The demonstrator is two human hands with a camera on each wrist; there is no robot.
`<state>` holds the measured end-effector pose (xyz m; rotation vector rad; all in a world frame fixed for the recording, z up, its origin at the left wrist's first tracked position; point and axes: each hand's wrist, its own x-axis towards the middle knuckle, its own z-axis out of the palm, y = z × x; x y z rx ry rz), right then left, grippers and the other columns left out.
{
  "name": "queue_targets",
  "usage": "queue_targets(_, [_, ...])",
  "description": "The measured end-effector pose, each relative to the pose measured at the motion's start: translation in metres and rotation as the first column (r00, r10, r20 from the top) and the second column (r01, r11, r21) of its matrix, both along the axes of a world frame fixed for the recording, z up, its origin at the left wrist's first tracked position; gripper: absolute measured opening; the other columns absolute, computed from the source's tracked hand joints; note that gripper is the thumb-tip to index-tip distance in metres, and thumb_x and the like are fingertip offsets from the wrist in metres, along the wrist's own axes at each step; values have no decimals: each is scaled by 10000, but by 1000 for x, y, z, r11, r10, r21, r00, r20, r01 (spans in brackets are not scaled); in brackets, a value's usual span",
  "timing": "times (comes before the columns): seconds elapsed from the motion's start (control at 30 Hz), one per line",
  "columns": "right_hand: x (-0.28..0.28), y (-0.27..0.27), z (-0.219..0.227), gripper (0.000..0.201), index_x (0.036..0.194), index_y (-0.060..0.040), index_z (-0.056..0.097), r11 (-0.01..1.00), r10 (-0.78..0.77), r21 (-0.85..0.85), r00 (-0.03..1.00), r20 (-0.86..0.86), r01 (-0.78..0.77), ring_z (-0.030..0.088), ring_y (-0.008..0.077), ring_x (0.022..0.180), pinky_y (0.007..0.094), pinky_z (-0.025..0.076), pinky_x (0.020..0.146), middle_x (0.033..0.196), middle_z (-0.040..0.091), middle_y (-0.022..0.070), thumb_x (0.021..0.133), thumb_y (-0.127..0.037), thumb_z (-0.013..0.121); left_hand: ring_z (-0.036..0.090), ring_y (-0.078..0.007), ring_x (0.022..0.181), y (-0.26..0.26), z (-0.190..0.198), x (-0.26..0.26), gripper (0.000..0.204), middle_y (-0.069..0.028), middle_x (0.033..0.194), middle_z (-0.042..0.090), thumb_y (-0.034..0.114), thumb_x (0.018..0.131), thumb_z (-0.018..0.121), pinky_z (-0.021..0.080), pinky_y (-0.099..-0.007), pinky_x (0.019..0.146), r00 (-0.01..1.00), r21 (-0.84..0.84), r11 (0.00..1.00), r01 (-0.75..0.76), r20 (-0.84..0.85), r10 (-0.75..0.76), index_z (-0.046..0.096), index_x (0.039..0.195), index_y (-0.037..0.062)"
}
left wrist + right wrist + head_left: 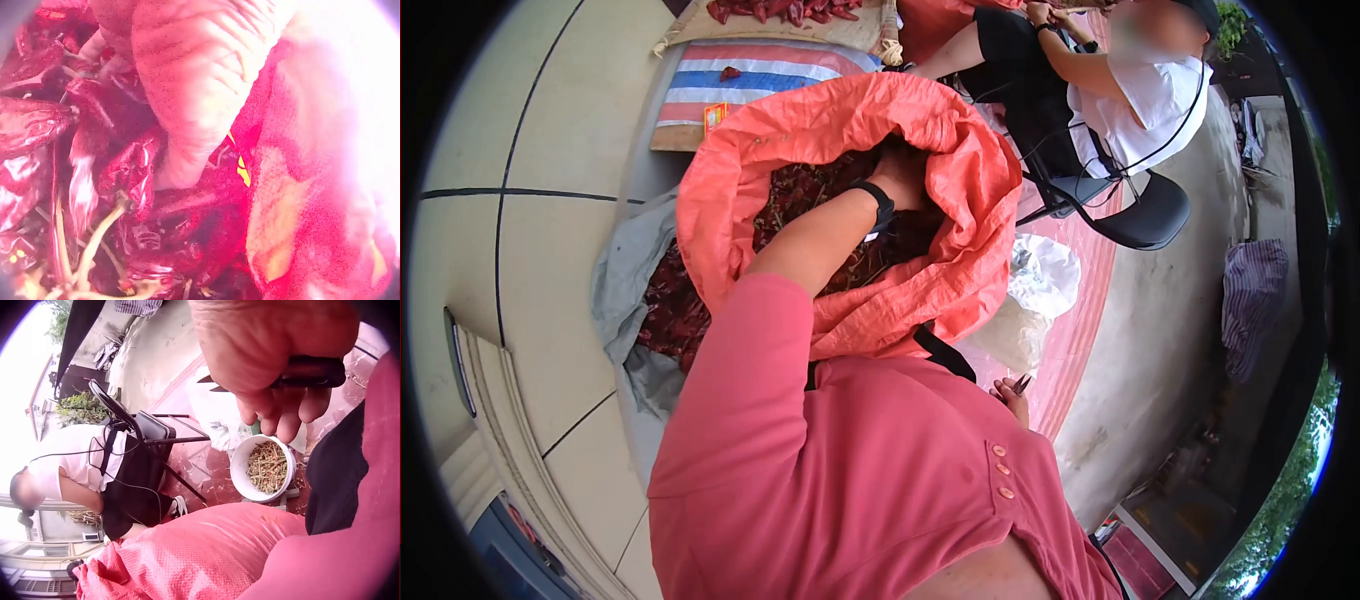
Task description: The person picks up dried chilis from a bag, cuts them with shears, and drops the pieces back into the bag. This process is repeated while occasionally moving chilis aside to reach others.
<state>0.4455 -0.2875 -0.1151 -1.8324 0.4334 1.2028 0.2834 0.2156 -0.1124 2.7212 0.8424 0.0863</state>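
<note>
My left hand [897,180] reaches down into a large red woven sack [708,215] of dried red chillies [800,200]. In the left wrist view the wrinkled skin of this hand [194,69] sits among glossy chillies [87,131] and pale stems [94,247]. Its fingertips are mostly buried, so I cannot tell what they hold. Low at my right side, my right hand [269,353] holds small dark scissors [309,374], the handle against the palm. Their two pointed blades stand apart beyond the hand in the right wrist view.
A grey sack [625,285] with more chillies lies left of the red one. A white bucket [240,478] contains cut stems. Another person [1135,100] sits on a black folding chair [1145,215]. A striped sheet [750,75] lies beyond the sack.
</note>
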Motion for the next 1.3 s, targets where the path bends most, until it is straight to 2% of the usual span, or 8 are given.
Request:
queue_targets(0.03, [2, -1, -3, 265, 1138, -117, 510, 1000, -5, 6, 1000, 4, 5, 617, 171, 825, 319, 433, 564, 1010, 632, 22, 885, -113, 592, 537, -338, 1160, -2, 14, -10, 606, -166, 1247, 577, 522, 715, 638, 388, -500, 982, 997, -31, 999, 17, 81, -14, 609, 1174, 128])
queue_targets(0.13, [7, 3, -6, 275, 1146, -121, 509, 1000, -15, 8, 1000, 13, 15, 626, 172, 815, 322, 437, 564, 1007, 639, 20, 885, -111, 597, 535, -336, 1161, 1, 21, -41, 606, -168, 1263, 565, 488, 711, 645, 387, -512, 974, 886, -446, 891, -92, -445, -131, 595, 1199, 134])
queue_targets(0.2, [11, 5, -9, 280, 1149, -125, 509, 1000, -1, 28, 1000, 20, 1, 629, 171, 814, 326, 438, 565, 1006, 642, 18, 885, -112, 600, 513, -336, 1185, -13, 12, -68, 637, -149, 1268, 567, 467, 688, 661, 368, -539, 975, 893, -469, 865, -177, -447, -59, 579, 1232, 147])
queue_targets(0.57, [26, 42, -22, 313, 1188, -108, 508, 984, 175, 1, 983, 52, -175, 634, 171, 807, 314, 445, 585, 1032, 649, 45, 882, -109, 572, 474, -355, 1206, -105, 7, -172, 665, -108, 1256, 568, 424, 723, 697, 366, -552, 967, 895, -512, 738, -439, -321, 309, 527, 1274, 93])
queue_targets(0.77, [35, 102, 35, 222, 1113, -90, 540, 943, 256, 129, 919, 298, -305, 569, 90, 626, 216, 362, 444, 965, 650, 47, 893, -112, 556, 489, -320, 1166, -123, 24, -191, 454, -135, 1176, 607, 363, 856, 608, 389, -450, 964, 855, -361, 804, -473, 33, 518, 602, 1161, 27])
queue_targets(0.97, [12, 206, 147, 118, 1003, -79, 627, 651, 513, 300, 696, 503, -697, 368, 10, 439, 178, 252, 399, 779, 645, -12, 892, -111, 601, 609, -109, 749, -130, 52, -192, 231, -42, 855, 660, 136, 932, 557, 473, -240, 635, 547, -772, 539, -337, 306, 780, 601, 1129, 25])
queue_targets(1.2, [-80, 297, 208, 182, 1040, -71, 617, 203, 735, 287, 340, 587, -936, 468, 9, 670, 170, 381, 556, 814, 550, -69, 865, -94, 661, 628, -124, 899, -141, 97, -176, 243, -73, 1017, 644, 73, 939, 532, 514, -238, 787, 132, -896, 413, 165, 435, 891, 547, 1160, -26])
queue_targets(1.3, [-115, 324, 204, 273, 1087, -63, 596, 58, 673, 477, 387, 630, -877, 517, 43, 784, 194, 441, 675, 870, 555, -48, 839, -95, 706, 597, -81, 905, -149, 120, -174, 228, -28, 1024, 628, 64, 944, 530, 493, -219, 791, 141, -864, 478, 157, 499, 855, 553, 1160, -6])
